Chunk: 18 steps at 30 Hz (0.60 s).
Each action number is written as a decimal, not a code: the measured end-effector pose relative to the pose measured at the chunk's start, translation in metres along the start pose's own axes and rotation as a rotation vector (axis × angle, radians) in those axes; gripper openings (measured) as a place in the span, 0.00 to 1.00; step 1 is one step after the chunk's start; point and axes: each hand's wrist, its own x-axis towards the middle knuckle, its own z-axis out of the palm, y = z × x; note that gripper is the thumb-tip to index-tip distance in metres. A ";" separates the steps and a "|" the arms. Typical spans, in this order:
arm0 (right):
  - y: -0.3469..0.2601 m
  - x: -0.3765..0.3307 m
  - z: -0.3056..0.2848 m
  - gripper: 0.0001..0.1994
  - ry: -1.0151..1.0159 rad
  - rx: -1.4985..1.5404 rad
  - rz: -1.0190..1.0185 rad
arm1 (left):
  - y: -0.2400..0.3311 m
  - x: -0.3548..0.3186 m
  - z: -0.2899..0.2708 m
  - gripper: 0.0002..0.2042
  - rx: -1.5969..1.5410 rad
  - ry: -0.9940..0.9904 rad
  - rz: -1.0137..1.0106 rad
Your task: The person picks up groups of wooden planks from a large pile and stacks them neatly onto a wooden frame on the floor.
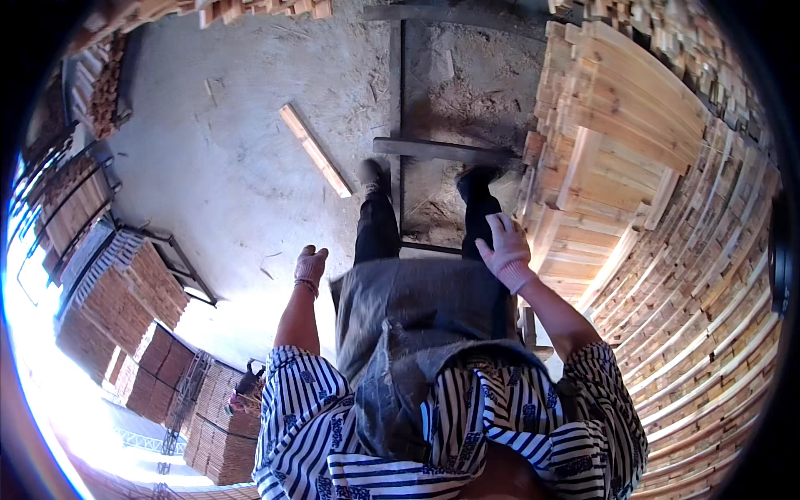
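A person looks down at their own body while standing in a timber yard. The right hand (505, 247), in a pale work glove, is raised with fingers spread open and holds nothing; it is just beside the near end of a tall stack of light wooden planks (617, 158) that rises at the right. The left hand (310, 267), also gloved, hangs at the side with fingers loosely curled and empty, well apart from any wood.

The person wears a blue and white striped shirt (325, 417), a grey apron (425, 308) and dark trousers. Both feet stand on a low dark metal frame (433, 150) that lies on the ground.

The ground is a grey concrete floor (217, 183), dusty, with sawdust and wood chips scattered near the frame. A single loose plank (315, 150) lies flat on the floor, ahead of the left foot and apart from it.

To the right, more planks fill the side of the view in long curved rows. To the left, bundles of short stacked wood (125, 300) stand on metal racks. Bright daylight washes out the lower left edge. More wood piles (250, 10) sit along the far edge of the floor.
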 end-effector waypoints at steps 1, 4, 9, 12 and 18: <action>-0.007 0.004 0.011 0.30 0.020 0.016 0.004 | 0.007 0.026 -0.009 0.34 0.004 -0.128 -0.042; -0.021 0.008 0.038 0.29 0.039 0.039 0.005 | 0.019 0.111 0.020 0.39 -0.075 -0.123 -0.104; -0.064 0.044 0.044 0.28 0.083 0.070 -0.199 | 0.022 0.270 0.089 0.53 -0.040 -0.101 -0.088; -0.080 0.061 0.032 0.27 -0.098 0.032 -0.089 | -0.008 0.352 0.142 0.60 -0.141 0.072 -0.088; -0.099 0.077 0.031 0.26 -0.163 0.001 -0.067 | -0.007 0.413 0.193 0.33 -0.593 0.142 0.041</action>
